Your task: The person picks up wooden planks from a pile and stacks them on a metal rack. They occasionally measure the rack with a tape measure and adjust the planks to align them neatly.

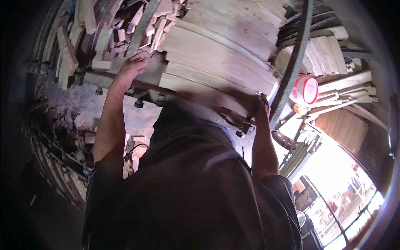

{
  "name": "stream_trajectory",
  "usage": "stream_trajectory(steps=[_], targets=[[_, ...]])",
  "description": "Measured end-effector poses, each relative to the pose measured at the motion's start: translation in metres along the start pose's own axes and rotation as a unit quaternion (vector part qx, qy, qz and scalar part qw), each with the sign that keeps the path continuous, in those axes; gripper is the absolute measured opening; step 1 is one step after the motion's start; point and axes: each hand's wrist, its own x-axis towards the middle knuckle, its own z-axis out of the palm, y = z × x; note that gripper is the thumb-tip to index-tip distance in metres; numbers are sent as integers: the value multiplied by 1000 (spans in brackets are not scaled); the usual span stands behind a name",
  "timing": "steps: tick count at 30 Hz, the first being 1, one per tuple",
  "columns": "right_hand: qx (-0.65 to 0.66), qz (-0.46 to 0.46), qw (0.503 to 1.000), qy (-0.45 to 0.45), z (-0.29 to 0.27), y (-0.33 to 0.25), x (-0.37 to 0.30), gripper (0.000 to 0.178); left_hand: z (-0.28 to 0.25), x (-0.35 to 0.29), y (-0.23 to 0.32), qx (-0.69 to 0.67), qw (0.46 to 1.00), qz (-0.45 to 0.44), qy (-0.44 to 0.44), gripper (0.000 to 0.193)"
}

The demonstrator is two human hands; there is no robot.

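Observation:
Several pale wooden boards (208,71) lie side by side in front of me, their left ends uneven. My left hand (135,66) is at the left, beside those ends and over the metal frame. Its fingers are stretched out, and I see nothing held in them. At the right end of the nearest wooden board (204,89), my right hand (262,107) is in shadow with its fingers bent round the board's end. The undersides of its fingers are hidden.
Wood offcuts (125,31) lie heaped at the far left. A curved metal bar (293,62) rises right of the boards. Beyond it stand a red-and-white tub (306,90) and stacked wood strips (346,93). Bolts (139,102) stick out along the frame's near edge.

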Motion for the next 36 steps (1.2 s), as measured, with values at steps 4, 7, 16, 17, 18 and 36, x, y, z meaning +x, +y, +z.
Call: stream_trajectory(steps=[4,7,16,17,18,36], targets=[[-32,-38,997,53,-2,0,4,50,44,34,3,-52,999,-10,2,51],[38,-27,993,108,-10,8,13,64,69,58,9,-40,995,75,56,58],[39,-133,987,85,-1,-48,11,35,78,96,13,9,996,63,56,47],[16,-147,987,63,10,-63,4,32,78,97,13,-3,997,52,49,47],[-9,-162,986,41,18,-75,0,30,78,97,15,-18,998,44,42,47],[-43,-214,975,30,26,-150,111,28,66,200,86,-101,989,85,72,50]])
